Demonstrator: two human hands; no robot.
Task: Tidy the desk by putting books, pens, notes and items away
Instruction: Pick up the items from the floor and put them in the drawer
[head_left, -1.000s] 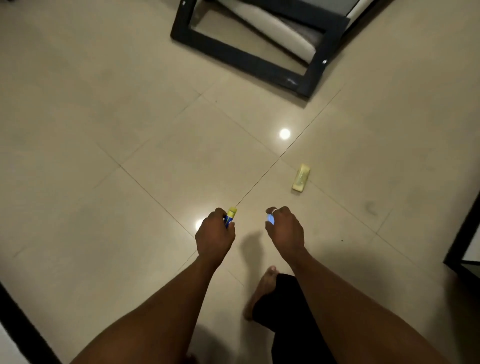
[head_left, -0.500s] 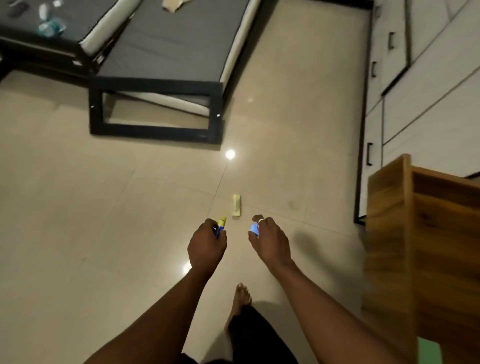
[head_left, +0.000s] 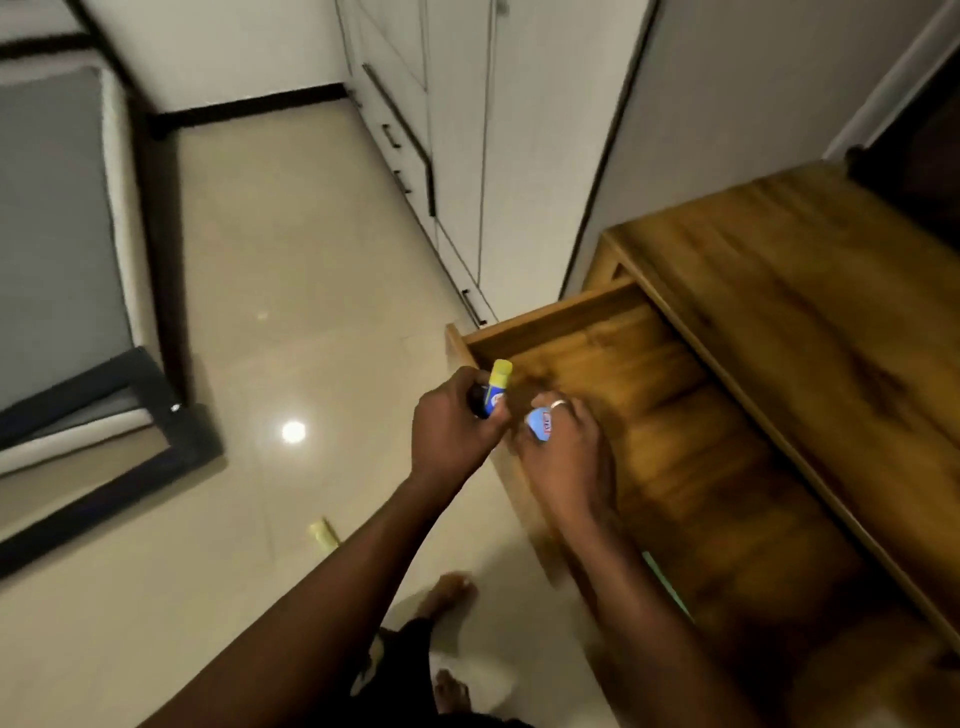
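1. A small yellow piece (head_left: 323, 534) lies on the floor (head_left: 249, 597) near a bare foot, well apart from both hands.
2. The left hand (head_left: 457, 426) is curled round a glue stick (head_left: 497, 387), yellow cap up, at the corner of the open drawer (head_left: 545, 317). It is probably light, stiff and smooth, so a mid-body grip suits it.
3. The right hand (head_left: 566, 457) pinches a small blue item (head_left: 539, 425) over the drawer. What it is I cannot tell, but it looks light and easily dropped.
4. Beyond the drawer lies the wooden tabletop (head_left: 805, 312), with white cupboards (head_left: 467, 130) farther back.
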